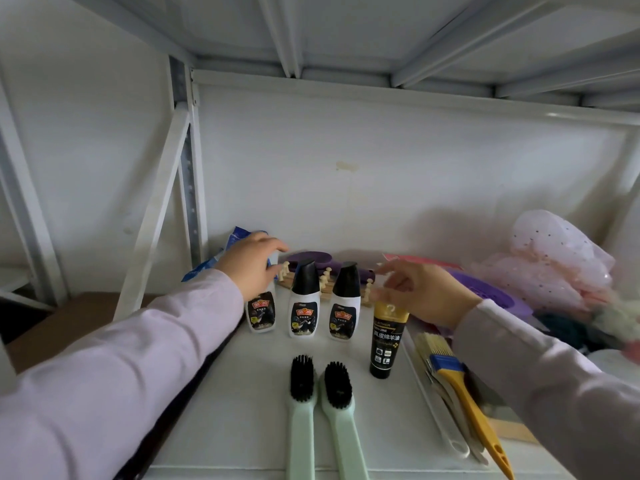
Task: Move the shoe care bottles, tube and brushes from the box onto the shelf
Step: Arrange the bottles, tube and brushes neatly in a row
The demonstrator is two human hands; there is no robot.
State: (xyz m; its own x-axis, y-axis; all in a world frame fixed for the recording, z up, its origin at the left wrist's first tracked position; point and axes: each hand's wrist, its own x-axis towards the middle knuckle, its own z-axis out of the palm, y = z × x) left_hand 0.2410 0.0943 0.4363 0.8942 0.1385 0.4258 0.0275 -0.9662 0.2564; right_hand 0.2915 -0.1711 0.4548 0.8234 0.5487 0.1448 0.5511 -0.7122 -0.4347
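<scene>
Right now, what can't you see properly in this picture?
Head view:
- Left bottle: top hidden by the left hand.
- Tube: cap hidden by the right hand.
- Green brushes: handles cut off by the bottom edge.
- Bottle labels: print too small.
- Box: not in view.

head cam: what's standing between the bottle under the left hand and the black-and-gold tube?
Two more white bottles with black caps, the middle bottle and the right bottle, stand upright in the row between the left bottle and the tube, seen in the head view.
</scene>
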